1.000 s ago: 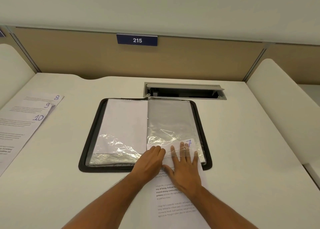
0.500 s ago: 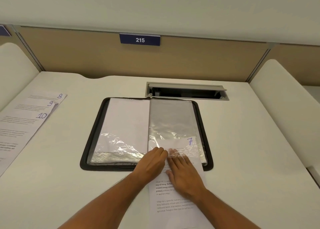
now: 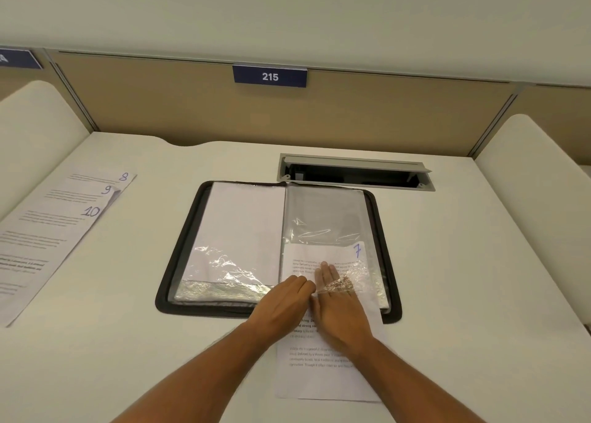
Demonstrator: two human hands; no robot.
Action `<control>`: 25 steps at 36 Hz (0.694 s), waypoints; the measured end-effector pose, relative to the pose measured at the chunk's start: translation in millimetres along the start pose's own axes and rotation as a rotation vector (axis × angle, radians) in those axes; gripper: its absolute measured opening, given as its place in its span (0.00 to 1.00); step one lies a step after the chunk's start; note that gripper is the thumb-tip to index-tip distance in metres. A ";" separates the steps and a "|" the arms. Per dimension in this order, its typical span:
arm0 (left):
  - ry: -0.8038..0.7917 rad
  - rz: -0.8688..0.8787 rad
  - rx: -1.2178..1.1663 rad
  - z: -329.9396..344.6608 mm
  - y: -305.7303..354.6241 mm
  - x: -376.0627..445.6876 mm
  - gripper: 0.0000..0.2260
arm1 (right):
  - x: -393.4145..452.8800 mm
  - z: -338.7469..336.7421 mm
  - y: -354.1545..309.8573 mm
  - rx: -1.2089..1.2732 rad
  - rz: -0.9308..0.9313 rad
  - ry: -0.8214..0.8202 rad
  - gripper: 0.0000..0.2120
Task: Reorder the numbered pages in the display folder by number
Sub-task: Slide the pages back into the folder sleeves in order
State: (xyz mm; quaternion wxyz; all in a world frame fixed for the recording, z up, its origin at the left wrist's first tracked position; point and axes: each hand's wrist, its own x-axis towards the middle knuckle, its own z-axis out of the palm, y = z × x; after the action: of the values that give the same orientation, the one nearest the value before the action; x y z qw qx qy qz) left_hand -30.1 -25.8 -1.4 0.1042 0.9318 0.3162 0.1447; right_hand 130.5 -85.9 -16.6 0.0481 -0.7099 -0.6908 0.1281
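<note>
A black display folder lies open in the middle of the desk. Its left sleeve holds a blank-looking white sheet. Page 7 is partly inside the right clear sleeve, its upper part under the plastic and its lower half sticking out over the desk toward me. My left hand has curled fingers at the sleeve's near edge and appears to pinch the plastic there. My right hand lies flat on page 7, its straight fingers tucked under the plastic.
Pages 8, 9 and 10 lie fanned out at the desk's left side. An open cable hatch sits just behind the folder. Cream dividers flank the desk, and a panel with a 215 sign closes the back.
Page 7 has slid farther up into the right sleeve, so more of its text now shows under the plastic. Both hands stay at the sleeve's near edge.
</note>
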 end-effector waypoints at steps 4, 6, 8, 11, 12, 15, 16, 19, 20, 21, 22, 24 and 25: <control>0.003 -0.035 -0.030 0.7 -1.2 -1.3 0.12 | -26.3 2.8 3.2 0.005 -0.086 0.082 0.29; 0.021 -0.030 -0.038 0.6 -0.4 -1.1 0.12 | -42.0 11.0 7.4 -0.037 -0.142 0.116 0.26; 0.039 -0.030 -0.052 1.0 1.1 -1.1 0.13 | -53.3 19.0 10.3 -0.060 -0.168 0.117 0.26; 0.047 -0.015 -0.060 2.5 0.5 -1.4 0.13 | -55.6 20.5 10.0 -0.069 -0.144 0.103 0.27; 0.047 -0.009 -0.058 2.9 -0.1 -1.5 0.12 | -53.1 19.4 9.6 -0.070 -0.135 0.097 0.28; 0.037 0.001 -0.054 2.6 -0.9 -1.6 0.11 | -41.3 15.9 7.8 -0.040 -0.113 0.088 0.28; 0.031 -0.003 -0.051 2.6 -0.9 -1.4 0.11 | -37.1 14.2 7.6 -0.029 -0.107 0.081 0.28; 0.012 -0.016 -0.037 4.0 -2.0 -1.4 0.12 | -24.2 10.3 9.9 0.015 -0.120 0.055 0.29; 0.007 -0.016 -0.032 4.7 -2.5 -1.2 0.13 | -19.8 8.9 10.7 0.025 -0.122 0.045 0.29; 0.004 -0.014 -0.026 4.9 -2.5 -1.0 0.13 | -15.9 8.2 11.1 0.033 -0.120 0.048 0.29; 0.001 -0.013 -0.022 5.1 -2.9 -0.7 0.14 | -12.1 7.9 11.6 0.033 -0.114 0.060 0.30; 0.006 -0.008 -0.021 5.2 -3.1 -0.5 0.14 | -4.4 7.5 12.8 0.029 -0.092 0.069 0.30; 0.012 -0.004 -0.019 5.4 -3.4 -0.5 0.14 | -0.7 8.4 13.8 0.025 -0.084 0.069 0.30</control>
State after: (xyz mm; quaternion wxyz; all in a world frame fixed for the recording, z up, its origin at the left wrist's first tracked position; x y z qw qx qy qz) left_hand -30.6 -24.0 -7.5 0.1116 0.9293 0.3171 0.1530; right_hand 141.8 -88.1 -28.0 0.0860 -0.6838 -0.7162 0.1100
